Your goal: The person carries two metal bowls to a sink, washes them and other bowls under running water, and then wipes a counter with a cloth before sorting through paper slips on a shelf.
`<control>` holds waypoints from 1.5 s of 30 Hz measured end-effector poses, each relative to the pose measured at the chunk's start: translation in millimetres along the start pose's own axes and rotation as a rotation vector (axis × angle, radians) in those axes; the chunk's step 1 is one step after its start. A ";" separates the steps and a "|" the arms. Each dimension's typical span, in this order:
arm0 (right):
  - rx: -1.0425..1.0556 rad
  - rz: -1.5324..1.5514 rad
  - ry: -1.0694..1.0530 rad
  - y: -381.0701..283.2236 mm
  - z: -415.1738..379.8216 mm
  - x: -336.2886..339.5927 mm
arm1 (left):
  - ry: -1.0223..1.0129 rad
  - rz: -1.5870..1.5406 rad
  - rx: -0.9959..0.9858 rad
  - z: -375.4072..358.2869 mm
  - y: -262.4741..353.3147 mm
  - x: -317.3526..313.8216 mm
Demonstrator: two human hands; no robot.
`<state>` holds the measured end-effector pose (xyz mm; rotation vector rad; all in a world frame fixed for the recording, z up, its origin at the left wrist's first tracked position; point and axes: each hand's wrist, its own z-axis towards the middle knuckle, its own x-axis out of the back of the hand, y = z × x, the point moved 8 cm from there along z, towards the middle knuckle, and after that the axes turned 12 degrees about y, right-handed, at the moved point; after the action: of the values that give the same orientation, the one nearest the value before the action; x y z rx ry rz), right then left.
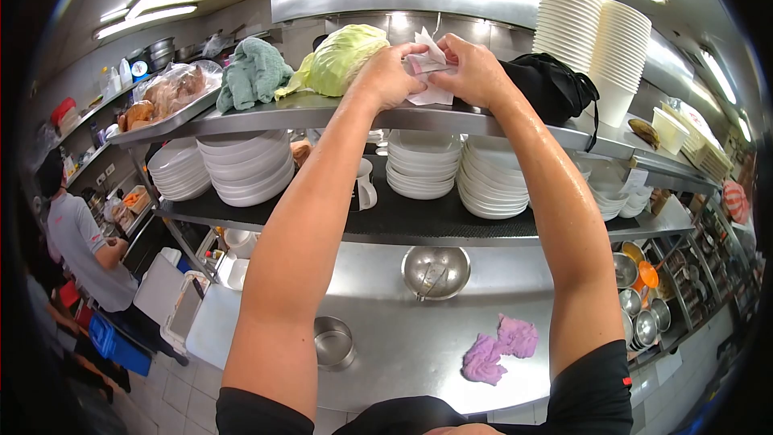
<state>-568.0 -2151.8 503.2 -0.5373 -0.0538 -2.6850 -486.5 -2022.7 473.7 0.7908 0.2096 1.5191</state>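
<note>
Hands, left hand (389,74) and right hand (475,71), gripping white paper (428,64) on top shelf (322,113)

Head view, close, forward toward kitchen shelves (322,117)

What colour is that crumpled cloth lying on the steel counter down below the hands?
The crumpled cloth is pinkish purple, seen clearly in the head view.

Bare, wet-looking forearms emerge from short black sleeves, one with a small red tag.
</note>
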 end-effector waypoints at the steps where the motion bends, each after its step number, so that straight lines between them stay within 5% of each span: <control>1: -0.057 -0.015 -0.014 5.6 0.9 -1.4 | -0.004 0.023 -0.011 0.5 0.0 -0.3; 9: -0.168 0.031 0.021 22.6 9.7 -5.0 | 0.114 0.086 -0.046 -7.9 12.1 6.5; 11: -0.128 0.005 0.101 30.4 9.2 -5.8 | 0.319 0.150 -0.043 -9.7 12.2 18.7; 14: -0.071 -0.021 0.184 25.4 9.1 3.2 | 0.054 0.250 0.023 -9.0 15.6 10.1; 16: -0.200 0.081 -0.057 21.8 4.3 -2.0 | 0.038 0.208 -0.019 -5.9 10.9 4.6; 23: -0.348 0.285 -0.172 39.1 0.9 -11.9 | -0.019 0.026 0.000 0.7 -4.3 -2.6; 36: -0.287 0.156 -0.045 31.5 6.0 -1.6 | 0.115 0.199 0.011 -8.3 13.7 14.0; 45: -0.267 0.185 0.033 30.1 7.2 3.3 | 0.117 0.225 -0.221 -2.9 9.3 3.0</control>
<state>-556.4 -2179.9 509.9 -0.5474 0.3509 -2.5325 -495.4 -2020.3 478.0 0.5636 0.0385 1.7682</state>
